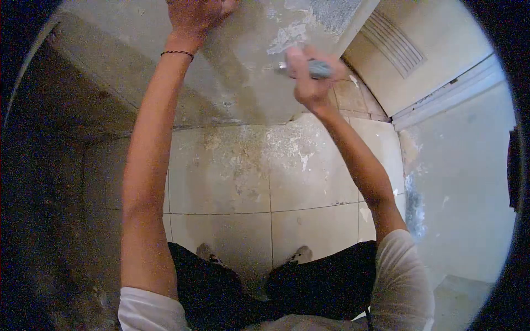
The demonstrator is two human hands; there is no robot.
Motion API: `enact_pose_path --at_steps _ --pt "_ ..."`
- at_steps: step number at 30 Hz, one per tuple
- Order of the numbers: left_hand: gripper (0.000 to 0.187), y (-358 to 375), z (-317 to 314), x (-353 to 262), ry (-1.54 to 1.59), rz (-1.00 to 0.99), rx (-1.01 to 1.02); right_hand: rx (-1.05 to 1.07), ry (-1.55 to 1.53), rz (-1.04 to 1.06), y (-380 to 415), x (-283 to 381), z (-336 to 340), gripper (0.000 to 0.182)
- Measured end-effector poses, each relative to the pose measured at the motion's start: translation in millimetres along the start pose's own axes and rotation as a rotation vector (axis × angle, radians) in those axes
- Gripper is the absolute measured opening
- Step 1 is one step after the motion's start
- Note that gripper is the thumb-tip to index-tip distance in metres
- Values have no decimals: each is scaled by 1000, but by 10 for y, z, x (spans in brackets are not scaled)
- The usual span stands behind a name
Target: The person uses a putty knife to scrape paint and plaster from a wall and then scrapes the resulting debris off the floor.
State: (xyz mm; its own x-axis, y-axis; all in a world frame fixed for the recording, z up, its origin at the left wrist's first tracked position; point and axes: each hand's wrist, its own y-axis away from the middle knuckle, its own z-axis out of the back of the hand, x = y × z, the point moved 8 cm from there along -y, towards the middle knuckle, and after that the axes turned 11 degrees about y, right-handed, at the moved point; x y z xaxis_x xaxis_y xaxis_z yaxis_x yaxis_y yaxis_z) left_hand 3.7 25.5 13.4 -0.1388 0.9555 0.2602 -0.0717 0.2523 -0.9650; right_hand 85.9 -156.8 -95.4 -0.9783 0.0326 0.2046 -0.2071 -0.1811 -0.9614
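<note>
Ahead, a stained wall (248,96) with flaking paint rises from a pale tiled floor (221,231). The person's right hand (311,94) is closed around a grey-handled tool (320,69) (blurred, its shiny tip pointing left), in front of the wall, just below a peeling patch (290,36). The left hand (196,15), cut off by the top edge, is at the wall; whether it grips anything, I cannot tell.

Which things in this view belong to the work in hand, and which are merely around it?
Apparently in the work:
peeling wall
right hand, gripping a grey tool, blurred
left hand, near the wall

Apparently just around:
tiled floor
slatted vent
dark wristband
</note>
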Motion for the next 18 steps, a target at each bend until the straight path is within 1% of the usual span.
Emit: enact_pose_path --at_steps 1,2,4,6,8,9,10,12,14,16,17,18 --pt "64 46 12 28 -25 -31 -52 -87 -25 90 -181 196 177 34" --pt "64 55 78 -4 -36 -20 -47 -172 -55 180 -287 346 304 35" --pt "65 17 75 -32 6 63 56 -142 -110 154 -374 349 288 36" --pt "65 20 75 -35 -3 64 59 -124 -147 129 -455 372 324 37" --pt "66 0 78 -43 -6 60 67 -43 -37 201 -480 533 263 40" --pt "66 4 82 -56 6 58 64 -54 13 260 -494 528 282 37" --pt "66 -2 95 -64 13 57 58 -54 18 260 -513 536 319 37" --pt "67 -4 103 -68 16 63 64 -44 -487 -196 -612 198 319 34" --pt "67 -1 128 -39 6 72 65 -35 -531 -175 -667 223 379 34" --pt "68 -7 115 -57 24 82 90 -59 -212 -45 -626 98 331 35" --pt "68 -9 118 -64 25 82 83 7 -261 -164 -581 -100 219 35" --pt "68 -3 116 -58 7 80 90 2 -256 -159 -505 -192 235 35"
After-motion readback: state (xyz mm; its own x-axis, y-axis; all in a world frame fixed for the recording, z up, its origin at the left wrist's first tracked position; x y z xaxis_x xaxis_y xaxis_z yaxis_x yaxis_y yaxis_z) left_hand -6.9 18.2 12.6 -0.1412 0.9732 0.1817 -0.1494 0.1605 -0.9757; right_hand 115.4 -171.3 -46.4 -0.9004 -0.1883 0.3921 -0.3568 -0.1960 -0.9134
